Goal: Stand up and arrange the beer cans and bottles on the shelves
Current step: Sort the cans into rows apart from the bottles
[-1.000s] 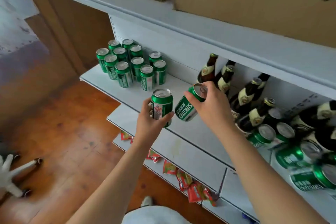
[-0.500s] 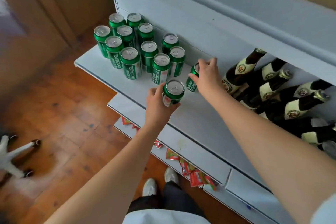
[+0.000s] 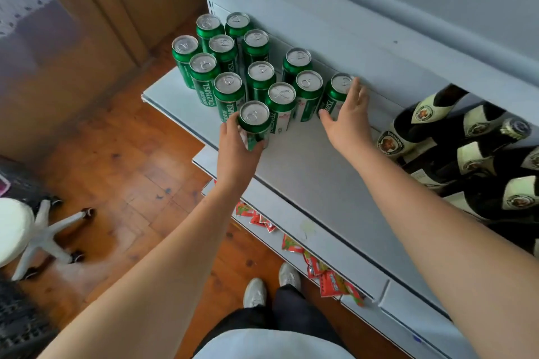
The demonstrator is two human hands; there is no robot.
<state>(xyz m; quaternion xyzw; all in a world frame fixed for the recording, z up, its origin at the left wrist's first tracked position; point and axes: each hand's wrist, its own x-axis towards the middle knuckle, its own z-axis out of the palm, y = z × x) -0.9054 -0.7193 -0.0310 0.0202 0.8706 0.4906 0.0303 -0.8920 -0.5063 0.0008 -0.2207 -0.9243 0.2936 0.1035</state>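
Front can (image 3: 253,125): gripped by left hand (image 3: 237,151), now set upright at shelf (image 3: 306,172) front beside the can group (image 3: 233,67). End can (image 3: 335,96): stood upright since earlier; touched by right hand (image 3: 347,122), fingers straightened. Bottles (image 3: 466,154) laid rightward.

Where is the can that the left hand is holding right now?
In the head view, the can in the left hand sits at the shelf's front edge, just in front of the upright can group.
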